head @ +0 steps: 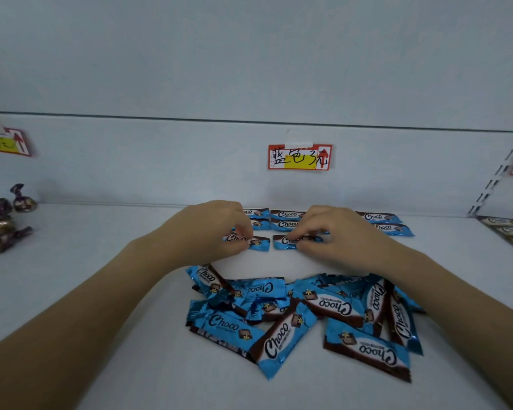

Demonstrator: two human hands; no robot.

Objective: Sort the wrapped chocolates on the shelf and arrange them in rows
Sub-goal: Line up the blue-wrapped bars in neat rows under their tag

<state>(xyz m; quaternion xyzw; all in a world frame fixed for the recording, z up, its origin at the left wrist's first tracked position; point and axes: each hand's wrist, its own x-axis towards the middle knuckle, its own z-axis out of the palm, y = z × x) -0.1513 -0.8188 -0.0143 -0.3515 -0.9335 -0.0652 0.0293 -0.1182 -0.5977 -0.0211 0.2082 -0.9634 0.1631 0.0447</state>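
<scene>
As both hands sit at the third row, head view: left hand (216,229) pinches a blue Choco bar (259,242) and right hand (332,232) pinches a second Choco bar (282,242) just beside it, both flat on the white shelf (101,291). Finished rows (288,219) lie right behind; the loose pile (293,315) sits nearer the person. Wrappers look like thin glossy foil w/ crimped ends, prob. light, crinkly & slippery, so grip by long edges or crimps. Bars inside seem small, flat, stiff rectangles.

Loose chocolates (302,318) lie before the rows (288,219).
</scene>
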